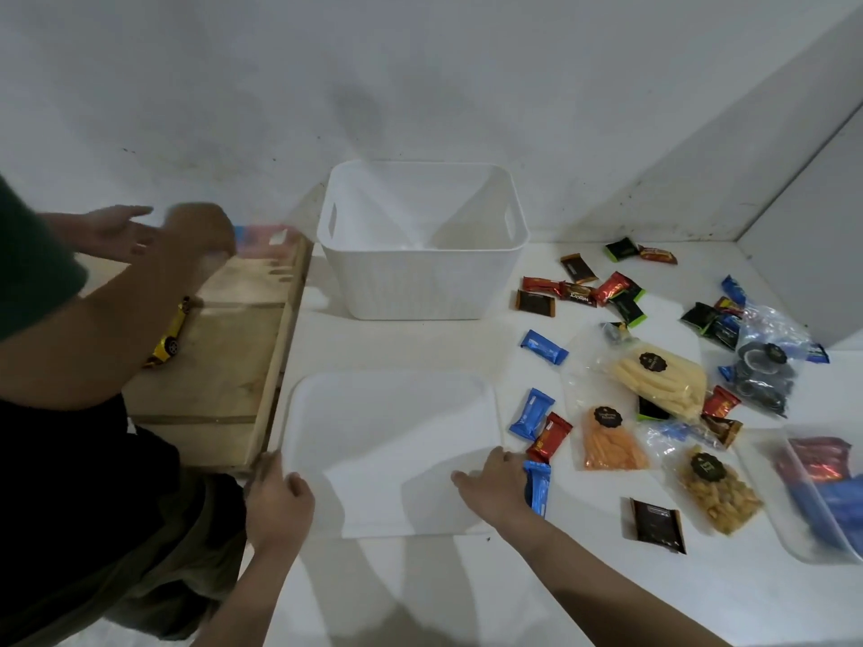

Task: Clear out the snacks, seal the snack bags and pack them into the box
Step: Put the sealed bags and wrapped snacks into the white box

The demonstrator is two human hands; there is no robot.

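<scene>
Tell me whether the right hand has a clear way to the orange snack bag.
Probably yes. The right hand rests on the lid's right edge, and the orange snack bag lies flat just to its right. Only small wrapped candies lie between, low enough to pass over.

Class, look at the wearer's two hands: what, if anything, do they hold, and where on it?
Both hold the white lid: the left hand grips its near-left corner, and the right hand rests its fingers on the near-right edge.
</scene>
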